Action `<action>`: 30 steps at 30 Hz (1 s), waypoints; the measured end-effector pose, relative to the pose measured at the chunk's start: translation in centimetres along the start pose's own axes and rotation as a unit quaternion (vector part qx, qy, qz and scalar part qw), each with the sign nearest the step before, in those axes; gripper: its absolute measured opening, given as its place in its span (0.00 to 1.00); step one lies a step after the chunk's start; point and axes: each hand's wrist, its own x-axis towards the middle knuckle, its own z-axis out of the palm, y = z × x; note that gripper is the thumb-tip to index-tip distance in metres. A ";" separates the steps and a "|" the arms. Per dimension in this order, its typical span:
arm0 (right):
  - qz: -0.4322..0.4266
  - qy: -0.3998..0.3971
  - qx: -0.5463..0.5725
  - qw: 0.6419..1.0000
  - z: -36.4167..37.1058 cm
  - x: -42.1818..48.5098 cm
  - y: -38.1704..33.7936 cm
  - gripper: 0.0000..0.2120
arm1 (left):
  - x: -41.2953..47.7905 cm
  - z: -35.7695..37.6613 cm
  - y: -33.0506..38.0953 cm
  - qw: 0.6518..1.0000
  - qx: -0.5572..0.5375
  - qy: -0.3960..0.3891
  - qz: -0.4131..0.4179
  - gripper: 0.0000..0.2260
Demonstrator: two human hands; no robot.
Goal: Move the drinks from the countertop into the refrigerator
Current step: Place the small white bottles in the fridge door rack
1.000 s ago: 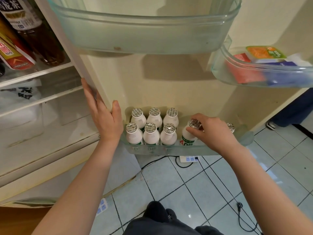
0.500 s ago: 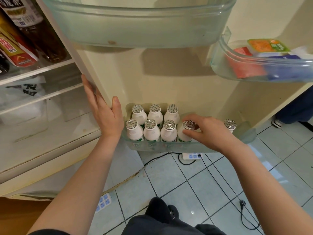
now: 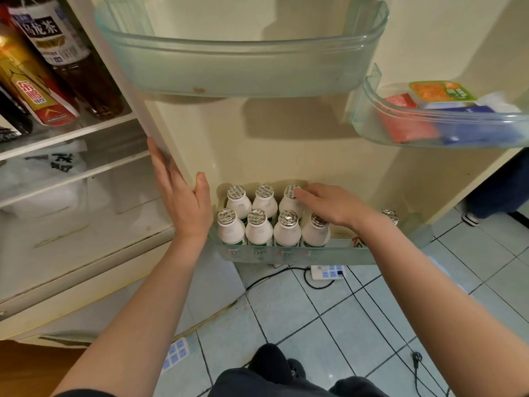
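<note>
A: Bottom door bin (image 3: 315, 255) load?
B: Small white bottles (image 3: 259, 229), foil caps, upright. Three in back row, four in front, packed touching at left end. One lone bottle (image 3: 390, 215) far right, apart.
A: Side bin (image 3: 367, 121)?
B: Red packet (image 3: 406, 121), blue packet (image 3: 472, 130), orange-lidded tub (image 3: 438, 93).
A: Inner shelf (image 3: 86, 132)?
B: Tall dark bottles (image 3: 71, 61), standing side by side.
A: Floor (image 3: 315, 325)?
B: Tiled. Power strip (image 3: 326, 273), black cables (image 3: 372, 305).

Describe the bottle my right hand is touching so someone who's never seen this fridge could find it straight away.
Look at the open fridge door and its lowest bin, holding small white foil-capped bottles. In the back row of three, it is the rightmost bottle, the only one with the right hand touching its cap.
</note>
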 end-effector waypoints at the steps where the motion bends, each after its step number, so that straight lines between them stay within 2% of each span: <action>1: 0.008 -0.015 0.006 1.000 0.1 0.5 -0.2 0.25 | 0.0 0.0 0.0 1.000 0.001 0.001 0.002 0.28; 5: 0.030 -0.036 0.040 0.998 0.8 1.5 -0.3 0.26 | 0.0 0.0 0.0 1.000 0.000 0.003 -0.001 0.28; 9: 0.034 -0.025 0.059 0.997 1.2 1.7 -0.1 0.16 | 0.0 0.0 0.0 1.000 0.000 0.005 0.000 0.28; 11: 0.039 -0.020 0.068 0.997 1.3 1.7 -0.1 0.16 | 0.1 0.0 0.0 1.000 0.000 0.007 -0.001 0.28; 18: 0.029 -0.013 0.063 0.998 1.2 1.4 -0.4 0.22 | 0.0 0.1 0.3 1.000 -0.001 0.005 -0.008 0.29; 25: 0.041 -0.021 0.060 0.997 1.1 1.0 -0.8 0.23 | 0.0 -0.1 0.6 1.000 0.005 0.001 -0.005 0.28; 30: 0.045 -0.016 0.067 0.997 0.6 -0.2 -0.7 0.28 | 0.1 -0.3 0.7 1.000 0.009 -0.012 -0.010 0.28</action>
